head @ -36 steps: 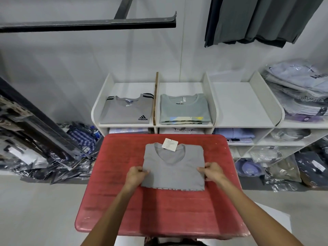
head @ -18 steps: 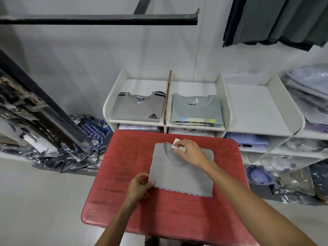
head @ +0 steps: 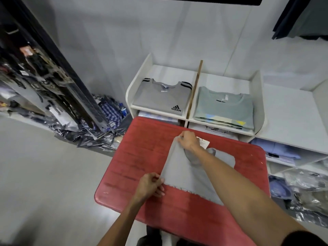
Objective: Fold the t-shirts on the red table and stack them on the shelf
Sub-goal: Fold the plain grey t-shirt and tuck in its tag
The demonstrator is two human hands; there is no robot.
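Two bare forearms reach over the red bench (head: 134, 157). Nearest, the left hand (head: 150, 185) pinches the near left corner of one folded grey t-shirt (head: 184, 176), its grip clenched on the hem. Farther on, the right hand (head: 189, 140) crosses over the shirt and grasps the far left corner by the shoulder, lifting that edge off the bench; the rest of the shirt lies flat on the red top. One white tag (head: 204, 143) shows just behind the right hand at the collar; its print is too small to read.

Beyond the bench stands a white shelf (head: 131, 93) with two filled top compartments. The left one holds one grey shirt with black stripes (head: 159, 98), marked "adidas" with the three-bar logo. The right one holds a stack of green shirts (head: 225, 107), about three, though the count is hard to settle. A wooden divider (head: 195, 87) stands between them. Bagged clothes (head: 99, 132) lie heaped on the floor to the left.
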